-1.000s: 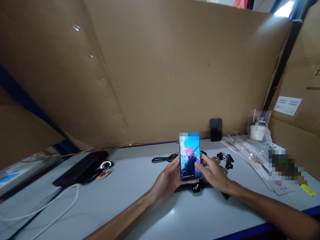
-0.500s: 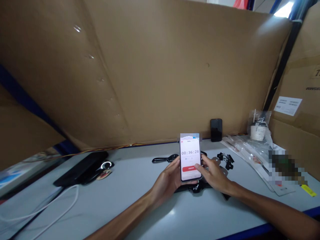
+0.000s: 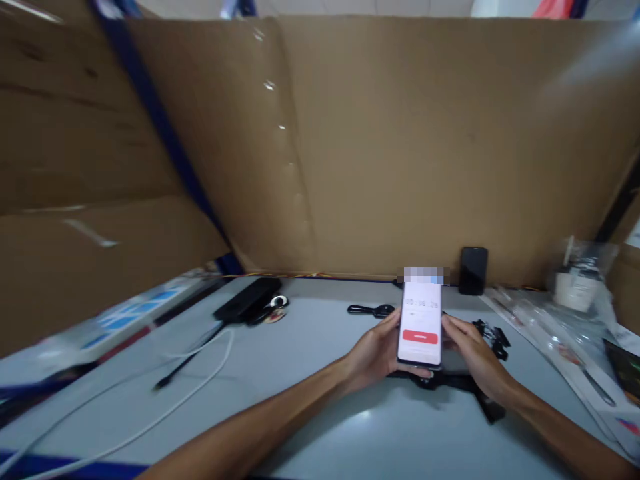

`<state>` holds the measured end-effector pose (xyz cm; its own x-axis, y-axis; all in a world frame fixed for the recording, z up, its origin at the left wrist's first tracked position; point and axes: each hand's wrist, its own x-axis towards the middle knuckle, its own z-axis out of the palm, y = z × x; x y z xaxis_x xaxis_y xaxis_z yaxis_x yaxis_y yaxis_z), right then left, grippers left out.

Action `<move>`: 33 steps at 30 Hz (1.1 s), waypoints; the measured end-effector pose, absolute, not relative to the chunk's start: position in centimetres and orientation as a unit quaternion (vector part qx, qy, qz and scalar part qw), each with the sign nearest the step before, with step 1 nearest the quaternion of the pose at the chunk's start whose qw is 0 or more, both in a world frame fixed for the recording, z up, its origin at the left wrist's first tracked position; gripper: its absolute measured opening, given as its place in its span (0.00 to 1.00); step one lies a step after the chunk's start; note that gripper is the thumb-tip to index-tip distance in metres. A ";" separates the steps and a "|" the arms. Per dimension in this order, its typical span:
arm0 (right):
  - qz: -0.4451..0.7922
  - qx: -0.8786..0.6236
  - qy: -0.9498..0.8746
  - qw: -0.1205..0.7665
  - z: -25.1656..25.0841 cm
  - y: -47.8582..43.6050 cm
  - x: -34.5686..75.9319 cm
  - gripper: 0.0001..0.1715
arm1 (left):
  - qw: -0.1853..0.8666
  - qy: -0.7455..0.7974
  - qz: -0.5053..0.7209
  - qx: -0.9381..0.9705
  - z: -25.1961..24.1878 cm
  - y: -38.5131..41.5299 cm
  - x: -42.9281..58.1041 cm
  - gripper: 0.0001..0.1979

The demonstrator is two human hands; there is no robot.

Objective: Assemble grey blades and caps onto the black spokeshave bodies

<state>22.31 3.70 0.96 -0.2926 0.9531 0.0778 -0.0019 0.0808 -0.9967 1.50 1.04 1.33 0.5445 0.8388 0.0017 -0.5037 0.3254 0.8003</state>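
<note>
A smartphone (image 3: pixel 421 320) is held upright above the table, its bright screen facing me with a timer and a red button. My left hand (image 3: pixel 376 348) is closed round its left side and lower edge. At the right edge my right hand (image 3: pixel 470 350) grips it too, the fingers partly hidden. Behind and below the phone lie black parts (image 3: pixel 435 380), mostly covered by it and my hands. A black-handled item (image 3: pixel 370 311) rests left of the phone. Small black clip-like pieces (image 3: pixel 495 339) lie beyond my right hand.
A second dark phone (image 3: pixel 473 270) leans on the cardboard wall (image 3: pixel 380 147) at the back. On the right are clear plastic packages (image 3: pixel 545 327) and a bagged white cup (image 3: pixel 577 290). A black case (image 3: pixel 250 300), a white cable (image 3: pixel 200 387) and a power strip (image 3: pixel 135 313) are on the left.
The view has swung left, so things sit further right in the picture. My right thumb has come off the screen to the phone's right edge. Both hands still hold the phone.
</note>
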 end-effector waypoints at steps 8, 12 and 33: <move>0.588 -0.417 -0.550 0.423 -0.7 4.0 22.4 0.39 | 0.798 0.195 0.381 0.423 1.2 1.7 1.2 0.35; 0.578 -0.401 -0.575 0.418 -1.1 4.5 22.2 0.40 | 0.810 0.161 0.380 0.416 1.2 1.8 0.9 0.36; 0.305 -0.426 -0.738 0.426 1.9 6.1 24.8 0.24 | 0.010 0.772 0.489 0.406 2.0 9.5 -16.4 0.33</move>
<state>24.83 6.07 1.89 -0.2749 0.8880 0.3687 0.3677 0.4514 -0.8130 -16.37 9.45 1.98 -0.6703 0.6366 0.3814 0.6169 0.1923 0.7632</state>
